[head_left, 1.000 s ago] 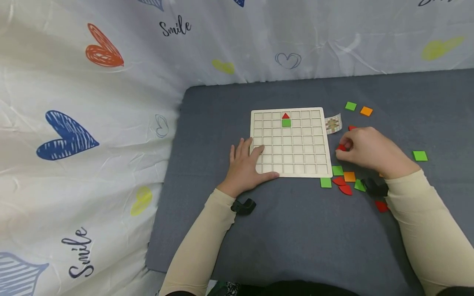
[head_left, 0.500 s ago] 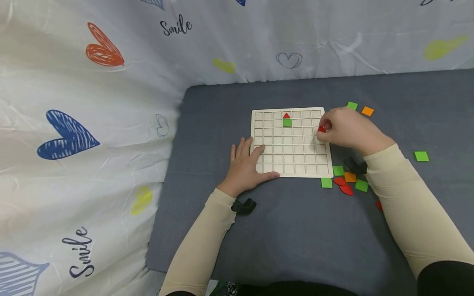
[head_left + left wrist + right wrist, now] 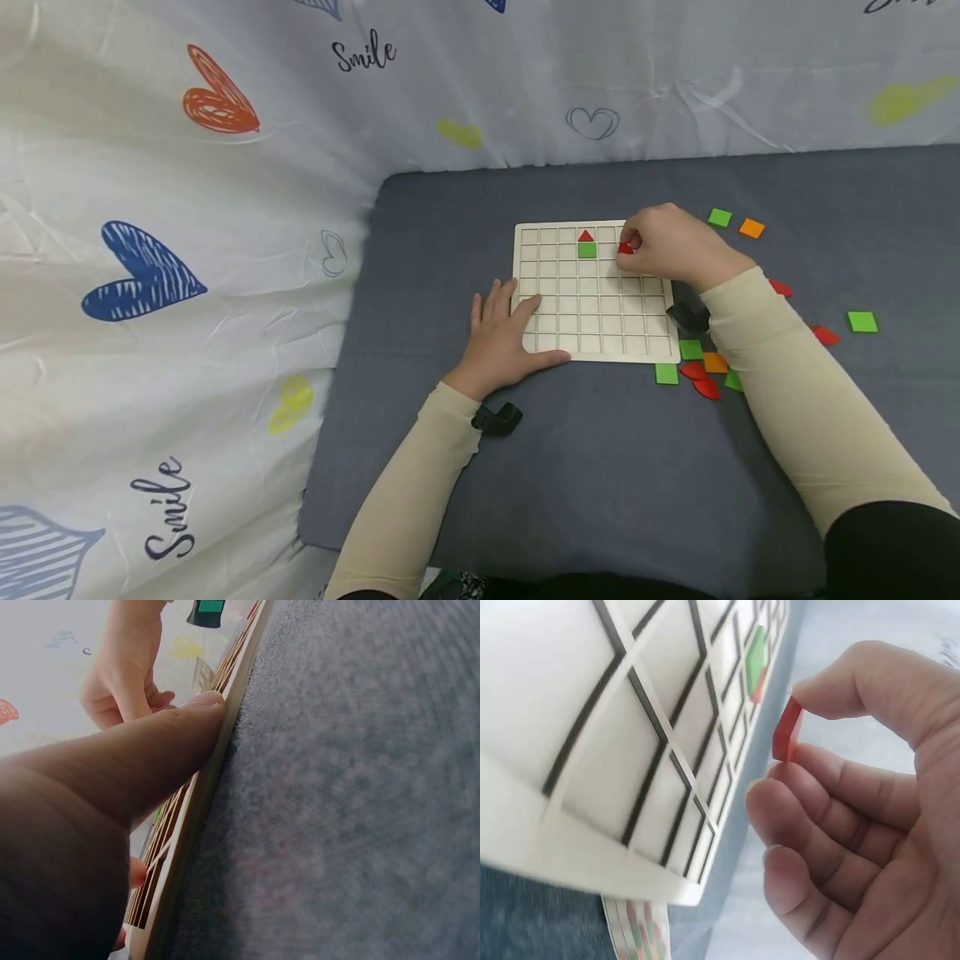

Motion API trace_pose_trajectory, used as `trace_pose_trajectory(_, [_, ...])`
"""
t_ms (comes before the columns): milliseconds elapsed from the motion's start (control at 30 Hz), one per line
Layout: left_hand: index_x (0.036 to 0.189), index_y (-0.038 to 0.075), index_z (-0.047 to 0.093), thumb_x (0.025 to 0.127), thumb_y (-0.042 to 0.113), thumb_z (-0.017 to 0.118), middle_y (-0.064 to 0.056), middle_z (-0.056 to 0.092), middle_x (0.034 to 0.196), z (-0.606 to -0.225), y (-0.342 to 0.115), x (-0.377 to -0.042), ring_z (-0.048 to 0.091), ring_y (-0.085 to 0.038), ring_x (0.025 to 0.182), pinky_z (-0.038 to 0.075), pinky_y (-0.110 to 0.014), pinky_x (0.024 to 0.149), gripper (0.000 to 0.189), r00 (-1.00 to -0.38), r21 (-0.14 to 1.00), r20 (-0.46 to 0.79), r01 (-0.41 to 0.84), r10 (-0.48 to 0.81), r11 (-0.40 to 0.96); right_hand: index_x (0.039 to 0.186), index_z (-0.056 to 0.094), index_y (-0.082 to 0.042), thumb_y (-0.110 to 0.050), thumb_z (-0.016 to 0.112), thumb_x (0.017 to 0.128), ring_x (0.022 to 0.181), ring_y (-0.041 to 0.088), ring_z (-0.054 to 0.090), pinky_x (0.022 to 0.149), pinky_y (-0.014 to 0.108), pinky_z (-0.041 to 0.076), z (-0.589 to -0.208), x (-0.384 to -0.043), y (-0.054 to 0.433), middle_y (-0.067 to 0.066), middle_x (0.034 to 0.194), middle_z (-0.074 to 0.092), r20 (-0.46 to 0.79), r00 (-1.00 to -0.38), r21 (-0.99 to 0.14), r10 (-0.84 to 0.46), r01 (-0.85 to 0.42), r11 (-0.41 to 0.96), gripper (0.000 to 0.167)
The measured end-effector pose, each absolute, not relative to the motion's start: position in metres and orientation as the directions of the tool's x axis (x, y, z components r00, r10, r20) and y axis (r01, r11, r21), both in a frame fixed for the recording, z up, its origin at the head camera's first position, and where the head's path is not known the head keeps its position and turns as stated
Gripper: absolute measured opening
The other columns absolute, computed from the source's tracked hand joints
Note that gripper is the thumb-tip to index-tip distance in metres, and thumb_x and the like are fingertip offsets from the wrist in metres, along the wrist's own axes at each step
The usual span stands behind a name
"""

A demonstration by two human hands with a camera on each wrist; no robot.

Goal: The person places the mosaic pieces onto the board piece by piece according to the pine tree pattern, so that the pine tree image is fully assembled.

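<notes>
A pale grid board (image 3: pixel 600 323) lies on the grey cloth. In its upper rows sit a red triangle tile (image 3: pixel 586 237) and, just below it, a green square tile (image 3: pixel 587 250). My left hand (image 3: pixel 501 342) rests at the board's lower left corner with spread fingers, the thumb along the front edge. Over the upper right of the grid, my right hand (image 3: pixel 678 246) pinches a small red tile (image 3: pixel 786 733) between thumb and fingertips. In the right wrist view that tile is held up off the grid, its outline seen nearly edge-on.
Green tiles (image 3: pixel 667 374), red tiles (image 3: pixel 707 389) and an orange tile (image 3: pixel 716 362) lie near the board's lower right corner. Another green tile (image 3: pixel 719 217) and orange tile (image 3: pixel 752 228) are behind the right hand. A patterned card (image 3: pixel 639 930) pokes out from the board's edge.
My right hand has carried the red tile from the cloth right of the board, leftward and away from me, to above the grid. The left hand has stayed on the board.
</notes>
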State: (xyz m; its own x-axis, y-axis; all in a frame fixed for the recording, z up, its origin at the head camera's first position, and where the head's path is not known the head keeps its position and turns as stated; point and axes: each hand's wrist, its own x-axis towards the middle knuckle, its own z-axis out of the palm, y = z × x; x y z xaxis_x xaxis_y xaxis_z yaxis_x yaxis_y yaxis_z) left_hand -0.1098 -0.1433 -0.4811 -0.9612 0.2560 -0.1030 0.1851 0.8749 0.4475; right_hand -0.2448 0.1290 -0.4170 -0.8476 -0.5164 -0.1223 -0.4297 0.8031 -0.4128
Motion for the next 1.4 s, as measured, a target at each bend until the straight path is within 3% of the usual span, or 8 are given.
trace_pose_trajectory(100, [0.16, 0.02, 0.045, 0.082, 0.072, 0.078, -0.012, 0.017, 0.173, -0.481, -0.144, -0.11, 0.001, -0.034, 0.163, -0.004, -0.058, 0.129, 0.099, -0.962, 0.451, -0.096, 0.189, 0.257, 0.873, 0.1, 0.074, -0.001, -0.019, 0.069, 0.089, 0.075, 0.026, 0.055, 0.064, 0.037, 0.042, -0.42, -0.25, 0.123, 0.009, 0.081, 0.064, -0.132, -0.845, -0.415, -0.519, -0.428, 0.803, 0.021])
trace_pose_trajectory(333, [0.16, 0.021, 0.045, 0.082, 0.073, 0.077, -0.013, 0.017, 0.173, -0.481, -0.146, -0.11, 0.002, -0.034, 0.163, -0.004, -0.059, 0.129, 0.099, -0.958, 0.445, -0.1, 0.199, 0.269, 0.873, 0.107, 0.076, 0.0, -0.021, 0.069, 0.091, 0.088, 0.028, 0.062, 0.078, 0.044, 0.054, -0.428, -0.262, 0.116, 0.013, 0.097, 0.072, -0.161, -0.834, -0.415, -0.528, -0.428, 0.803, 0.027])
trace_pose_trajectory(833, [0.161, 0.022, 0.045, 0.081, 0.074, 0.077, -0.012, 0.015, 0.174, -0.479, -0.146, -0.111, 0.001, -0.033, 0.163, -0.005, -0.058, 0.129, 0.1, -0.959, 0.454, -0.115, 0.183, 0.261, 0.872, 0.116, 0.076, 0.001, -0.017, 0.068, 0.094, 0.094, 0.031, 0.062, 0.084, 0.048, 0.054, -0.434, -0.262, 0.11, 0.019, 0.112, 0.072, -0.141, -0.817, -0.436, -0.559, -0.455, 0.776, 0.03])
trace_pose_trajectory(1100, [0.161, 0.022, 0.045, 0.081, 0.075, 0.076, -0.011, 0.015, 0.174, -0.479, -0.145, -0.112, 0.0, -0.032, 0.164, -0.006, -0.057, 0.129, 0.1, -0.958, 0.452, -0.115, 0.184, 0.262, 0.873, 0.12, 0.076, 0.004, -0.012, 0.074, 0.097, 0.092, 0.031, 0.064, 0.084, 0.049, 0.055, -0.439, -0.261, 0.117, 0.019, 0.108, 0.07, -0.094, -0.791, -0.458, -0.605, -0.505, 0.732, 0.028])
trace_pose_trajectory(1400, [0.16, 0.021, 0.045, 0.082, 0.073, 0.077, -0.012, 0.015, 0.174, -0.48, -0.145, -0.111, 0.0, -0.034, 0.163, -0.005, -0.059, 0.129, 0.1, -0.959, 0.455, -0.11, 0.186, 0.263, 0.871, 0.122, 0.075, 0.001, -0.011, 0.076, 0.096, 0.097, 0.031, 0.068, 0.088, 0.05, 0.056, -0.439, -0.256, 0.118, 0.02, 0.115, 0.073, -0.093, -0.813, -0.485, -0.575, -0.467, 0.739, 0.029])
